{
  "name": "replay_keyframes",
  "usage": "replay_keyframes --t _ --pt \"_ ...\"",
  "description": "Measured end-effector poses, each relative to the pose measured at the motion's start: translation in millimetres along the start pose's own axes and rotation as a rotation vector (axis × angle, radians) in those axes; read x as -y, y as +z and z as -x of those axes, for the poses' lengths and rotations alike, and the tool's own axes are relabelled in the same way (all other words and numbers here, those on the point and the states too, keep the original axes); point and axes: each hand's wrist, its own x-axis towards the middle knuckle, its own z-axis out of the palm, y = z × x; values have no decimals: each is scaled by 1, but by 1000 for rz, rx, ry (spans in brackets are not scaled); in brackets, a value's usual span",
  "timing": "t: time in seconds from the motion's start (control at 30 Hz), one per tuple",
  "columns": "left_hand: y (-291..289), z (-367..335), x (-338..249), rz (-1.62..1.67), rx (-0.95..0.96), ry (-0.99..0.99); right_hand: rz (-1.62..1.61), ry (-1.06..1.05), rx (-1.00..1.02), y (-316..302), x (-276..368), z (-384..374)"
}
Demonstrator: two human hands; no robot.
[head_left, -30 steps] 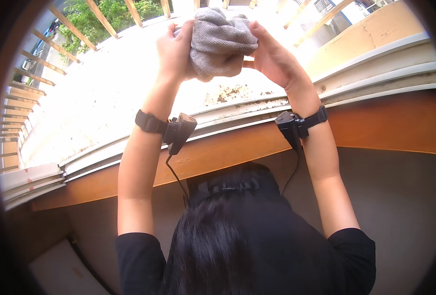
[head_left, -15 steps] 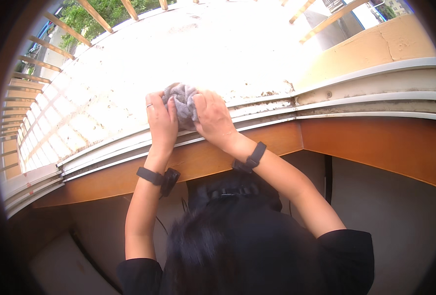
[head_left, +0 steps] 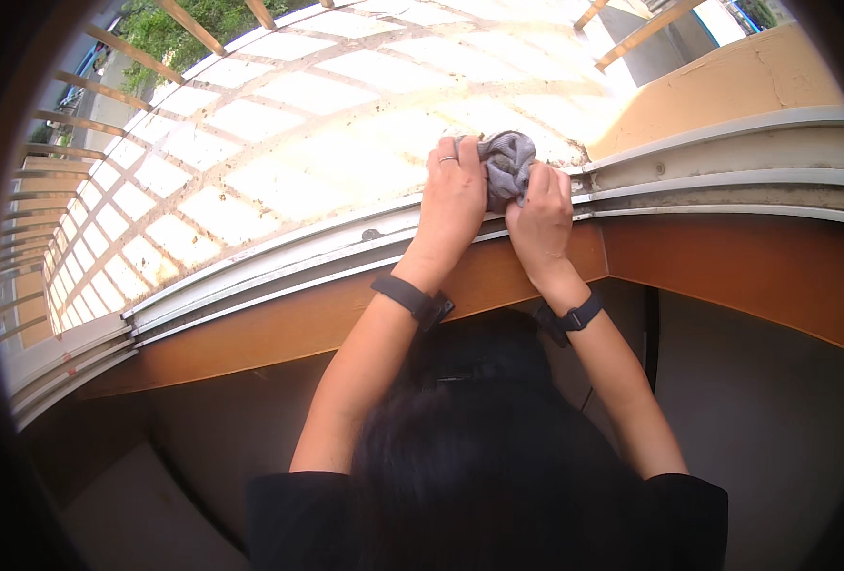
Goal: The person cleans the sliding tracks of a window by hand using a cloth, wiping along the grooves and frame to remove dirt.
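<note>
A bunched grey cloth (head_left: 510,164) with a ribbed weave is held between my two hands, above the right part of the white window track (head_left: 346,246). My left hand (head_left: 454,195), with a ring on one finger, grips the cloth from its left side. Closed on its right edge is my right hand (head_left: 543,214), fingers bent and pressed together. A darker, dirty-looking patch shows in the folds. The hands hide the part of the track beneath them, so I cannot tell exactly where the cloth touches it.
An orange-brown wooden sill (head_left: 279,341) runs along the near side of the track. Beyond lies a sunlit, speckled ledge (head_left: 317,143) crossed by bar shadows. Wooden bars (head_left: 193,27) edge it. The track meets a second track (head_left: 726,181) and a cracked tan wall (head_left: 717,86) at right.
Both hands have moved right along the track with the cloth, toward the corner. The bare track they covered now shows, with a dark spot on it. Bar shadows appear more clearly on the ledge.
</note>
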Motion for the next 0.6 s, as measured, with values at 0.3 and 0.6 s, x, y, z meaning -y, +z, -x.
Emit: replay_keyframes --t 0.3,0.6 --pt "-191 69 123 -380 -78 -389 -335 -367 -19 102 205 17" --pt "-117 42 55 -452 -79 -156 -280 -266 -1 58 106 14"
